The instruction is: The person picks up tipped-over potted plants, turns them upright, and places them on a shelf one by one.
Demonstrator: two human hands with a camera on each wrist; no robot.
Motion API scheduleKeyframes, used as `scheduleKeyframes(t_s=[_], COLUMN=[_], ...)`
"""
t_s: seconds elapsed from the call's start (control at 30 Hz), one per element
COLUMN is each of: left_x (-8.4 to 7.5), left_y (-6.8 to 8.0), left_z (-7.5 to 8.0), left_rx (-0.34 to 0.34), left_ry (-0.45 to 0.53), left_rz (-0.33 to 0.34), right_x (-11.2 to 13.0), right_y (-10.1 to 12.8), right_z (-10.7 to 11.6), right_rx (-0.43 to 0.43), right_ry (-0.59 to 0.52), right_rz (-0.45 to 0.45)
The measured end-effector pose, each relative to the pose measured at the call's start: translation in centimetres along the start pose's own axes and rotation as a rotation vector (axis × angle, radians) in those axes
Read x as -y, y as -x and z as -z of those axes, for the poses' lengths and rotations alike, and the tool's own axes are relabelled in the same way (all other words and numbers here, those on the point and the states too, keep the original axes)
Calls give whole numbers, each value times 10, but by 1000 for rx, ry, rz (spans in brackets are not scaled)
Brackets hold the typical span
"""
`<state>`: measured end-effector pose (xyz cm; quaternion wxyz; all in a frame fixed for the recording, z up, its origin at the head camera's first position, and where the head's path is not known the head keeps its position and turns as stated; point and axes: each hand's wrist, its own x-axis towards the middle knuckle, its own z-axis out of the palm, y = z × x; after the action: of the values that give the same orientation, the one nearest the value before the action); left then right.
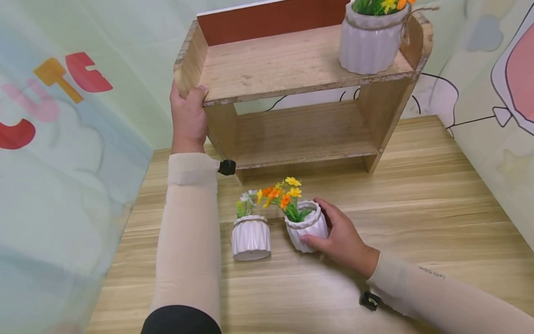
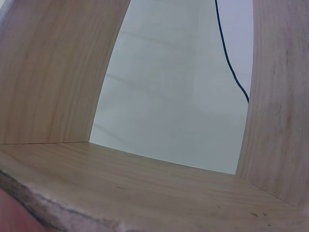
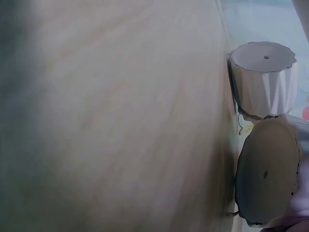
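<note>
While one white pot (image 1: 369,41) already stands on the shelf's (image 1: 292,65) top board at the far right, two remain on the desk (image 1: 417,222): the right hand (image 1: 340,236) curls its fingers round the tilted orange-flowered pot (image 1: 306,227), the near-left pot (image 1: 251,237) stands untouched, and the left hand (image 1: 188,116) grips the shelf's left corner. Left wrist: only the shelf's bare inner boards (image 2: 145,188) and pale wall. Right wrist: blurred wood grain, both pots' undersides (image 3: 265,174). Cartoon-printed sheets surround the desk.
</note>
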<state>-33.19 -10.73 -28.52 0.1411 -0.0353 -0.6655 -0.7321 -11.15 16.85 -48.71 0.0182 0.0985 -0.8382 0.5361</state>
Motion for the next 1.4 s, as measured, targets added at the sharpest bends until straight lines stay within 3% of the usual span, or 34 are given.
scheduleKeyframes(t_s=[0.27, 0.7, 0.9, 1.13, 1.4], left_x=[-2, -1, -1, 0, 0], left_y=[1, 2, 2, 1, 1], left_z=[1, 3, 2, 0, 0], left_rx=[-8, -17, -16, -1, -3], left_ry=[-23, -47, -33, 15, -4], left_rz=[26, 54, 42, -17, 4], right_x=[1, -7, -10, -9, -10], right_y=[-2, 2, 4, 2, 3], right_z=[0, 0, -1, 0, -2], right_rx=[39, 105, 120, 154, 154], right_ry=[-55, -31, 25, -36, -73], right_rz=[-64, -18, 9, -3, -16])
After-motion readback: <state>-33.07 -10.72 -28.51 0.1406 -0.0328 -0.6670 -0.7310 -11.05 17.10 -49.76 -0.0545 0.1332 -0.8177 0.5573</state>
